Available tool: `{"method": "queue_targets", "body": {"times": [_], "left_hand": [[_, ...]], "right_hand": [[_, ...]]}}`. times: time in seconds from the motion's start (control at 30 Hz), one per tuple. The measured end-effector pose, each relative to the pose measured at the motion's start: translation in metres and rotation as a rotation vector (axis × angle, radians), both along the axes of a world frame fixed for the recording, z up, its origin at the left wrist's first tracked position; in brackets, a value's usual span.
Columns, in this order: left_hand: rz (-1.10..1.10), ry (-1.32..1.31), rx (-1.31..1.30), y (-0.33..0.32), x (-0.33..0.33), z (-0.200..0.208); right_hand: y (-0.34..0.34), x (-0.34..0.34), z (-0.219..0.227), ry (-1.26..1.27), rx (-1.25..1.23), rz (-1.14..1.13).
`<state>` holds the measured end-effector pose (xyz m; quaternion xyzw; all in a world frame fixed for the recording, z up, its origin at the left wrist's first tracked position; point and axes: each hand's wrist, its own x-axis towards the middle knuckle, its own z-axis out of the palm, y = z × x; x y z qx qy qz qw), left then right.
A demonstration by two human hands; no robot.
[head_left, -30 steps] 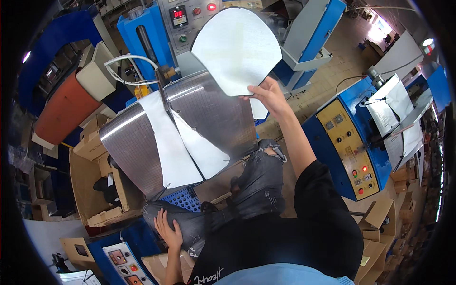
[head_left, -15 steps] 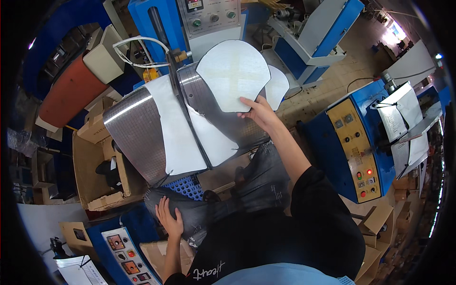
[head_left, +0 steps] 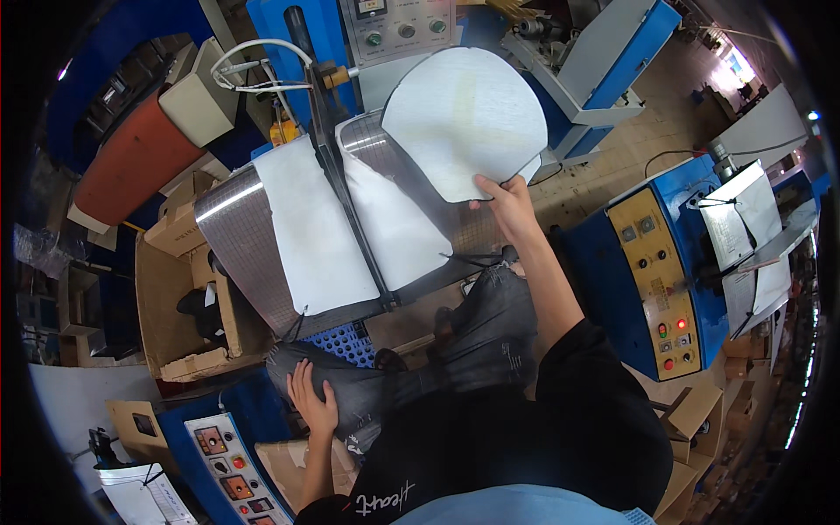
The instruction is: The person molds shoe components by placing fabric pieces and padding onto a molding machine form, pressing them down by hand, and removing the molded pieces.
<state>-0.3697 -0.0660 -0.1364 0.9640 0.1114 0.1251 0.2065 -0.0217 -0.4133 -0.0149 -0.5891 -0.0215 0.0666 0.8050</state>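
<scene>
My right hand (head_left: pixel 511 210) pinches the lower edge of a rounded white sheet piece (head_left: pixel 464 118), thumb on top. The piece is held up over the right part of a dark, grid-patterned curved plate (head_left: pixel 241 232). Part of a second white piece shows behind its right edge. A white cloth (head_left: pixel 319 236) lies across the plate, crossed by a long dark bar (head_left: pixel 354 210); black cords run from its lower corners. My left hand (head_left: pixel 312 401) rests on my left thigh with its fingers spread and holds nothing.
A blue machine with a control panel (head_left: pixel 407 31) stands behind the plate. To the right is another blue machine with a tan panel (head_left: pixel 652 262). An open cardboard box (head_left: pixel 166 297) sits at left, with a further control panel (head_left: pixel 232 472) below it.
My right hand has moved slightly right with the rounded white piece, which now appears larger and further right, covering most of the second piece. My left hand stays on the thigh.
</scene>
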Motion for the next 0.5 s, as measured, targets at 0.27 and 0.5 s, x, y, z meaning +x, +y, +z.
{"method": "queue_targets", "body": {"times": [0.27, 0.5], "left_hand": [[0.154, -0.047, 0.002, -0.001, 0.015, 0.002], [0.236, -0.256, -0.629, -0.003, 0.092, 0.016]], "right_hand": [[-0.027, -0.055, -0.033, 0.184, 0.204, 0.212], [-0.020, -0.114, -0.101, 0.346, -0.073, 0.325]]}}
